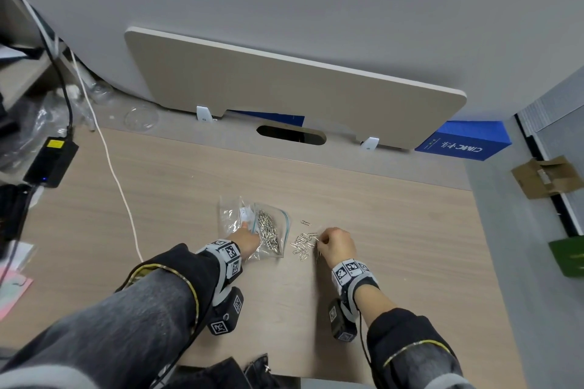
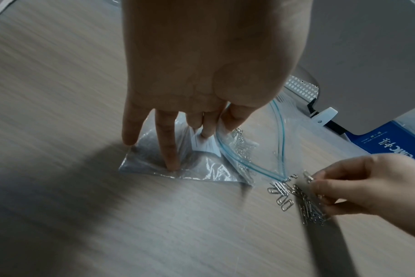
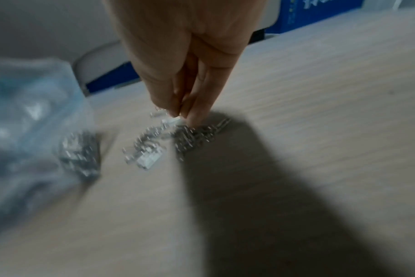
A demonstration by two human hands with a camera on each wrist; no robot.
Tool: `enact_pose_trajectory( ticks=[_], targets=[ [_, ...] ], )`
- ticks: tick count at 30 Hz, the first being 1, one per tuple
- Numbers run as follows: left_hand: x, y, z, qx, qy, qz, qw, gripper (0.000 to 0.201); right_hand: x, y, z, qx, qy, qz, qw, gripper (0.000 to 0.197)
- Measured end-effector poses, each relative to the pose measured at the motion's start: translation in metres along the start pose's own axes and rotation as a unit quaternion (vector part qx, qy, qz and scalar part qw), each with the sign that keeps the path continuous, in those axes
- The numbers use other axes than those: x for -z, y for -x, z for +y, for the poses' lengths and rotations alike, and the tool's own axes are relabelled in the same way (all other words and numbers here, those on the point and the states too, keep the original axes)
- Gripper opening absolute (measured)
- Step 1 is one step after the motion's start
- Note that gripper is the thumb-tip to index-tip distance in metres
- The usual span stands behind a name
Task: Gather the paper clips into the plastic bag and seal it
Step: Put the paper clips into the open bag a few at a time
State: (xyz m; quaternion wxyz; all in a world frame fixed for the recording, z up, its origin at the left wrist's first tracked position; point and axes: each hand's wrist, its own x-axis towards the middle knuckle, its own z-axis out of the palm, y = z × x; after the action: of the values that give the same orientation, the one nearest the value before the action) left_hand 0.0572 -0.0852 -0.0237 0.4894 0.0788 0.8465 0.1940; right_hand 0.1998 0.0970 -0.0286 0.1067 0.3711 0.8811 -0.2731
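Meanwhile, left fingers (image 2: 168, 150) spread, pin the bag (image 1: 268, 230); right fingers (image 2: 329, 187) pinching clips (image 1: 301, 245) at its 3 o'clock could spill some.

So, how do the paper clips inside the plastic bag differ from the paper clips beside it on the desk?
The clips in the plastic bag lie in one dense heap under clear film; the loose clips are spread thinly on the bare desk.
The left hand presses on the bag with the heap; the right hand pinches at the loose clips.
Both groups are small silver wire clips.
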Motion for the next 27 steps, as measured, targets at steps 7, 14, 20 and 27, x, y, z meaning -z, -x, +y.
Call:
enact_pose_trajectory(
  ticks=[7,14,20,27],
  targets=[
    [-0.002,-0.002,-0.002,-0.001,0.025,0.013,1.000,0.063,0.023,0.007,-0.053,-0.044,-0.393,-0.037,0.918,0.018],
    [-0.002,0.003,0.003,0.022,-0.008,0.021,1.000,0.057,0.011,0.012,-0.088,0.066,-0.223,-0.063,0.970,0.013],
    [0.000,-0.001,-0.002,0.013,0.032,0.005,0.999,0.066,0.018,0.001,-0.067,0.034,-0.219,0.083,0.972,0.014],
    [0.001,-0.002,-0.004,0.011,0.017,0.006,1.000,0.061,0.007,0.003,-0.015,0.047,0.132,-0.075,0.987,0.056]
  ],
)
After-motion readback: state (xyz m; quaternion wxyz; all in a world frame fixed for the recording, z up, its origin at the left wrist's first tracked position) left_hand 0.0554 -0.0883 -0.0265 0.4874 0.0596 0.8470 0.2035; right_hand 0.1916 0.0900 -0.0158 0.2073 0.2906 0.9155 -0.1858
